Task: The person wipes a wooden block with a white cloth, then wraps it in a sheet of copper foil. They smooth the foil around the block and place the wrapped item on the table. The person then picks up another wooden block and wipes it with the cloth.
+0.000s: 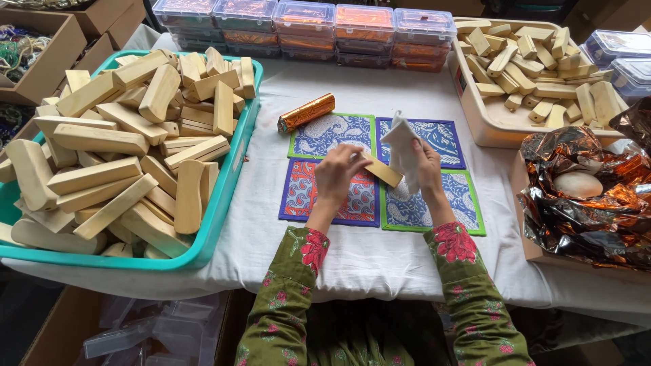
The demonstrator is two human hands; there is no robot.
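Note:
My left hand grips one end of a pale wooden block, held over four patterned cloth mats on the white table. My right hand holds a white cloth against the block's other end. A wrapped copper-foil stick lies at the mats' upper left corner. Both sleeves are green with red flowers.
A teal bin heaped with wooden blocks sits at left. A beige tray of smaller blocks stands at upper right. Crumpled copper foil fills a box at right. Clear lidded boxes line the back; cardboard boxes sit far left.

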